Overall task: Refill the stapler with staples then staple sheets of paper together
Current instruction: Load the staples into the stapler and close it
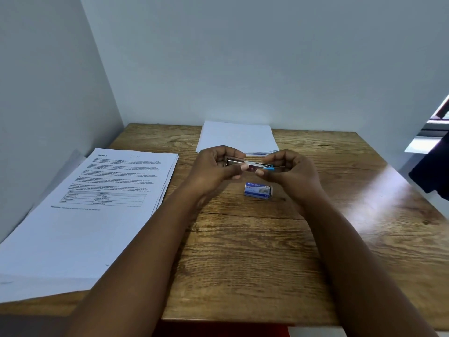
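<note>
A small metal stapler (252, 165) with a blue end is held above the wooden table (255, 251), lying roughly level between both hands. My left hand (216, 166) grips its left metal end. My right hand (289, 170) pinches the right part near the blue tip. A small blue and white staple box (257, 190) lies on the table just below the stapler. A thick stack of printed sheets (97, 203) sits at the left. A smaller stack of blank paper (237, 136) lies at the back, behind the hands.
The table stands in a corner, with walls at the left and back. A dark object (435, 171) juts in at the right edge, below a window frame (437, 122). The printed stack overhangs the table's left side.
</note>
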A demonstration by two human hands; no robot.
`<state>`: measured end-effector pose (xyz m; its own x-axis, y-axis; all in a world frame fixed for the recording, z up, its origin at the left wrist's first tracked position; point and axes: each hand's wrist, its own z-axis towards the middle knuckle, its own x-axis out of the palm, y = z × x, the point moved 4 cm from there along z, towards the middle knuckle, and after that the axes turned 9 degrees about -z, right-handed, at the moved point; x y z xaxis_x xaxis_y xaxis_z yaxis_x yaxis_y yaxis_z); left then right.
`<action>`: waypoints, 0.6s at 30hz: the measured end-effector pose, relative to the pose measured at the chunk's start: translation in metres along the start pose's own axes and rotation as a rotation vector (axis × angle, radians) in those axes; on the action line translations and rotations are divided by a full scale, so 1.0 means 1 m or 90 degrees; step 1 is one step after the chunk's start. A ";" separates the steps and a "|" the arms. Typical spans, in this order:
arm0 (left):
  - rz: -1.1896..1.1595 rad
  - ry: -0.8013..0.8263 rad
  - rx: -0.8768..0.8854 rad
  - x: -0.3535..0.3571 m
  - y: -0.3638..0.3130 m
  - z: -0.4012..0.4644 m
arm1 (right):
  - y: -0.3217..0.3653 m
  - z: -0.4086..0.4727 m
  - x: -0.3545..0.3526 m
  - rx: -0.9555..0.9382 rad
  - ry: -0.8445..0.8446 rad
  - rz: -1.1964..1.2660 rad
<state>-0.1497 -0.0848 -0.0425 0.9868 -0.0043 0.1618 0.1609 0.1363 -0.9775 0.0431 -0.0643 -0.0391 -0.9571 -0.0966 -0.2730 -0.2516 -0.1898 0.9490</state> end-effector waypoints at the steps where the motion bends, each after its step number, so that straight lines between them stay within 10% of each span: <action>1: 0.004 -0.002 0.001 0.000 0.001 0.000 | 0.000 0.000 0.000 -0.009 0.003 -0.005; 7: 0.208 -0.022 0.008 -0.004 0.015 0.004 | 0.001 0.000 0.010 -0.084 0.054 -0.150; 18: 0.232 0.275 -0.074 0.001 0.013 -0.005 | 0.004 -0.014 0.016 -0.186 0.318 -0.333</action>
<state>-0.1463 -0.0880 -0.0561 0.8928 -0.3847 -0.2342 -0.2141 0.0949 -0.9722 0.0289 -0.0804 -0.0417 -0.5295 -0.3390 -0.7776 -0.5380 -0.5745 0.6169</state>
